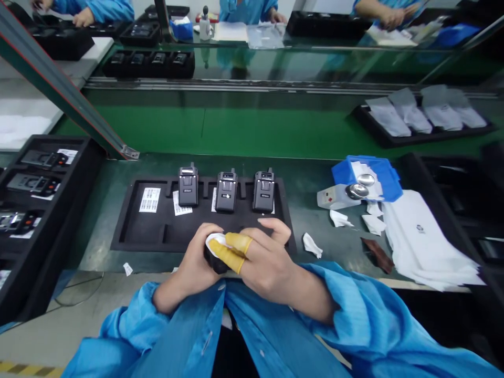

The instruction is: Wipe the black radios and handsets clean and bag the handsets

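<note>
a: entry, held piece. the left hand [195, 262] is curling around a small dark device [214, 264], just at the near edge of the black foam tray [129, 231] and above the blue sleeves. fingers and a white wipe [214, 241] are covering most of it, so i am unable to tell its long axis or which way it is facing.

b: grip?

a: the left fingers are closing on the device from its left side. the right hand [268, 268] is pressing the wipe down onto the top of it with two fingers wearing yellow finger cots [232, 249]. the right thumb is hidden; the other fingers are lying loosely spread over the tray edge.

b: tray contents?

a: three black units are standing upright in the back row of slots: left unit [188, 186], middle unit [226, 191], right unit [263, 190]. long axes vertical, printed fronts facing the wearer. a white label sheet [150, 199] is lying flat in the slot left of them.

b: other containers?

a: a blue bin [388, 176] at the right is holding white pieces and two shiny round parts [365, 179]. a black side tray [74, 157] at the left is holding flat devices with labels. a far tray [378, 137] is carrying white pouches [409, 113]. a stack of white bags [425, 241] is lying beside the blue bin.
</note>
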Tool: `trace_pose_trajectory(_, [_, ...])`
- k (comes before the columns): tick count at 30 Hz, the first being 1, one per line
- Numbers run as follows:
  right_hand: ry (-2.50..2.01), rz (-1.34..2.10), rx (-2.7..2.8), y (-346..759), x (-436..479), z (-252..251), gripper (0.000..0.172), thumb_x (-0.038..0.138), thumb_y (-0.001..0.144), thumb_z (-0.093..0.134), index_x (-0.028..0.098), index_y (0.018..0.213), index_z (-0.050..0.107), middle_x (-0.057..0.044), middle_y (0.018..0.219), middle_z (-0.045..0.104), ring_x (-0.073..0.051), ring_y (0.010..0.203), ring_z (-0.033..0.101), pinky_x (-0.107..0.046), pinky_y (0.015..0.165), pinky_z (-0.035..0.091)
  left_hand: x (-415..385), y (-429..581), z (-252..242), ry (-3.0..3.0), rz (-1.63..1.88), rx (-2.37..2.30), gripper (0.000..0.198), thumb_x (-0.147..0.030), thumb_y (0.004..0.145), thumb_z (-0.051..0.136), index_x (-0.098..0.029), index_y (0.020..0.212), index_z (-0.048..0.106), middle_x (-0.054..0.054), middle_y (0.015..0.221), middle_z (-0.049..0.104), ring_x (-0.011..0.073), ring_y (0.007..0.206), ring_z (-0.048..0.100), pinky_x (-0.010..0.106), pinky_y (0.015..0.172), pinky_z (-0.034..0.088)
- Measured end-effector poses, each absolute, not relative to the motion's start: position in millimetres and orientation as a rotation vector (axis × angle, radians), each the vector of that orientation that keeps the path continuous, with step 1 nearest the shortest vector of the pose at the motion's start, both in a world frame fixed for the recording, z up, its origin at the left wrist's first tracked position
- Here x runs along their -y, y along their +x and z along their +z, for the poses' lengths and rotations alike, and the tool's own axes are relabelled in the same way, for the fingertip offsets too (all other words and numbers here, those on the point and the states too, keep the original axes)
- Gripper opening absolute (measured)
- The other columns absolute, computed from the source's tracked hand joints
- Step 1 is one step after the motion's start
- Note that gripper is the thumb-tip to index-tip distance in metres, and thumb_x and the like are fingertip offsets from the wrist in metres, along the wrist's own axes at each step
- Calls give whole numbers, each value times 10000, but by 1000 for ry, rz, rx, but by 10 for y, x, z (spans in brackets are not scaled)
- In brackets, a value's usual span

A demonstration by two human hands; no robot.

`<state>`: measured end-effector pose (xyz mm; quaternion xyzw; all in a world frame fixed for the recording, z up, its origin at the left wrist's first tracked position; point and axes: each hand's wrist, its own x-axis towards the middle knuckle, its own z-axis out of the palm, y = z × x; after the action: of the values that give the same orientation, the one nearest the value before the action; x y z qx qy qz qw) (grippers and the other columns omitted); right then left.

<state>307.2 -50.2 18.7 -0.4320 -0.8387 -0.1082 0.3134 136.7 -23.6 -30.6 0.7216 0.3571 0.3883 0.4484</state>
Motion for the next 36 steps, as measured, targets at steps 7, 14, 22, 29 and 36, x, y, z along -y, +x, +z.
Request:
trace_pose_trajectory(7, [-1257,-326,2137,3145,425,129,350,90,888,404,280,877,698,38,765,658,-114,775,533,-387,895,257,209,1402,-310,1824,958,-907,455,-69,603,561,-235,1014,462,16,955,531,174,865,554,328,738,480])
trace_pose_trajectory(14, [-1139,-8,2246,3131,396,161,456,106,864,428,423,1123,629,61,822,654,-112,777,531,-399,925,197,204,1432,-236,1762,916,-915,441,-97,603,586,-232,1004,460,9,927,540,168,825,569,314,705,478])
trace_pose_trajectory(22, [-1117,47,2180,3253,449,116,471,81,834,434,420,1081,647,65,786,645,-103,784,546,-379,932,214,223,1482,-248,1746,881,-911,480,-104,584,598,-234,1026,464,13,954,545,184,869,568,321,737,475])
trace_pose_trajectory(29, [-1325,-124,2070,3397,431,83,384,61,825,444,314,984,685,25,821,651,-117,766,531,-369,894,244,181,1552,-256,1782,867,-937,484,-57,570,551,-236,1009,452,1,928,506,158,818,544,294,694,468])
trace_pose_trajectory(36, [-1234,-208,2104,3218,477,152,319,101,882,433,274,905,700,46,778,662,-106,801,552,-373,937,228,146,1621,-229,1803,888,-887,456,-97,615,614,-234,1017,449,5,926,520,166,832,564,309,711,483])
